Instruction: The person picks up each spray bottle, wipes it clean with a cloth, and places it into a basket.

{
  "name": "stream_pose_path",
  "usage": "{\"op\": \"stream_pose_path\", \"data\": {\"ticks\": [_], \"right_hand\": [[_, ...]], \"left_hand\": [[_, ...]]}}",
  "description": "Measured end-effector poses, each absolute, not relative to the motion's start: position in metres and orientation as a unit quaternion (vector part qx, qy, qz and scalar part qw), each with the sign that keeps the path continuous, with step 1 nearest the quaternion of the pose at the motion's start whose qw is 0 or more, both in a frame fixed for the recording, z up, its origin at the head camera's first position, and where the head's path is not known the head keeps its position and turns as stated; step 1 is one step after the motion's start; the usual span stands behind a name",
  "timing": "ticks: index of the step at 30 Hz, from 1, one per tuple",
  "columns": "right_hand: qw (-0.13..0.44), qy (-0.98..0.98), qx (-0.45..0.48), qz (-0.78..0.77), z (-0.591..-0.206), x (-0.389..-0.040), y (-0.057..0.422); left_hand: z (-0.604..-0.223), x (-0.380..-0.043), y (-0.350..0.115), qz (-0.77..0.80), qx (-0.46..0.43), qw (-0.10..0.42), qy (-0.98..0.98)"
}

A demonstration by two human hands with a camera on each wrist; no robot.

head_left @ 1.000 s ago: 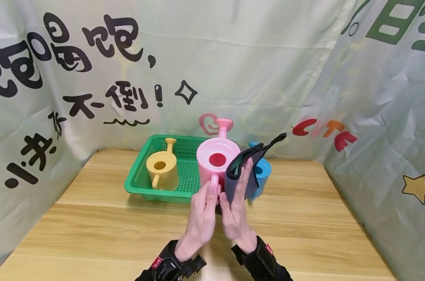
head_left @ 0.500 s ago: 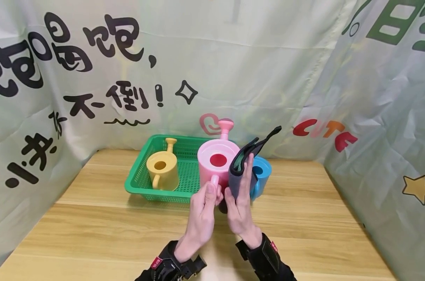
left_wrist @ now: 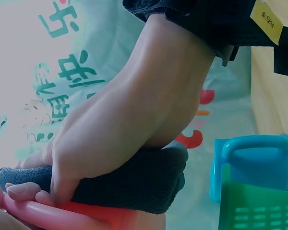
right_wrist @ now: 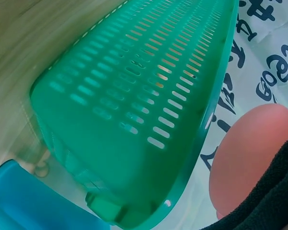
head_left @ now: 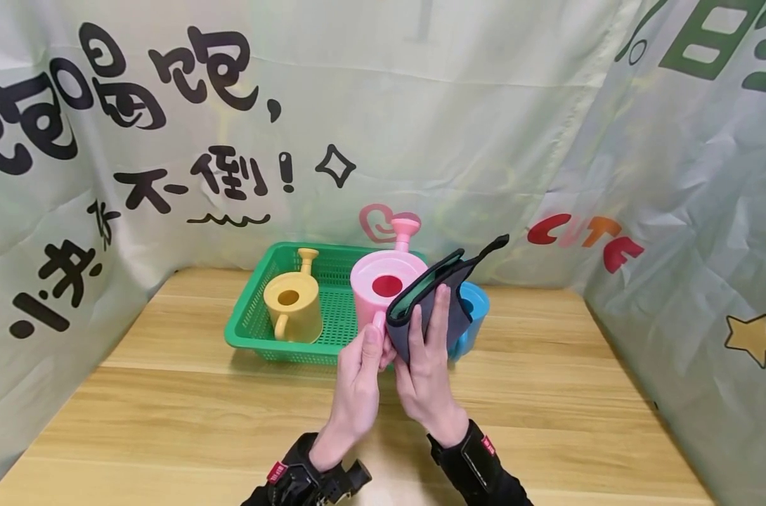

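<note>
A pink watering can [head_left: 367, 309] is held upright by my left hand [head_left: 356, 393], whose fingers wrap its handle. Against the can's right side my right hand [head_left: 429, 386] presses a folded grey cloth [head_left: 457, 309] with black edging, a green inner face and a hanging loop. In the left wrist view, the thumb lies across the front of the cloth [left_wrist: 134, 184] and the other fingers go behind it, so it is pinched. The right wrist view shows only the can's rounded pink side [right_wrist: 254, 153] and a dark strip of the cloth [right_wrist: 273, 191].
A green slotted basket [head_left: 247, 330] stands behind the hands, with a yellow watering can [head_left: 303, 316] at its left end. Right of the basket is a blue watering can [head_left: 478, 313], partly hidden by the cloth. Printed fabric walls [head_left: 484, 140] enclose the wooden table [head_left: 547, 407].
My right hand has shifted and turned on the cloth, spreading its broad face over the can's right side. The pink can has moved slightly left, with my left hand still on its handle.
</note>
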State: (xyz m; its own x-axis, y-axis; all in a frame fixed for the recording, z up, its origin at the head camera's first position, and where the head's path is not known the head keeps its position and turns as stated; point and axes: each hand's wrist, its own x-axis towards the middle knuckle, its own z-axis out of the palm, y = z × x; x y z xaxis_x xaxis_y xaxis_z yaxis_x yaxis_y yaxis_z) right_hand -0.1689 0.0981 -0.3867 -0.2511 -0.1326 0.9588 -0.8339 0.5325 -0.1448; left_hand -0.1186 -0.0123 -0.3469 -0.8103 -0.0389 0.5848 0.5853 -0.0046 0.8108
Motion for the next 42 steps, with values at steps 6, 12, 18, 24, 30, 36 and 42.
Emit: {"op": "stream_pose_path", "data": {"ticks": [6, 12, 18, 24, 30, 36, 42], "right_hand": [[0.512, -0.719, 0.333, 0.332, -0.388, -0.169, 0.097], [0.502, -0.729, 0.331, 0.328, -0.39, -0.17, 0.096], [0.485, -0.734, 0.344, 0.328, -0.394, -0.17, 0.094], [0.48, -0.733, 0.349, 0.332, -0.395, -0.168, 0.093], [0.468, -0.732, 0.353, 0.346, -0.392, -0.167, 0.096], [0.462, -0.724, 0.348, 0.376, -0.389, -0.169, 0.1], [0.459, -0.728, 0.35, 0.369, -0.388, -0.169, 0.101]], "left_hand": [[-0.346, -0.12, -0.013, -0.678, -0.19, 0.225, -0.673], [-0.343, -0.121, -0.015, -0.702, -0.168, 0.2, -0.662], [-0.339, -0.121, -0.02, -0.711, -0.168, 0.213, -0.648], [-0.338, -0.12, -0.022, -0.711, -0.168, 0.203, -0.652], [-0.34, -0.121, -0.021, -0.707, -0.165, 0.184, -0.663], [-0.343, -0.124, -0.018, -0.709, -0.175, 0.15, -0.667], [-0.341, -0.124, -0.019, -0.732, -0.171, 0.144, -0.643]]}}
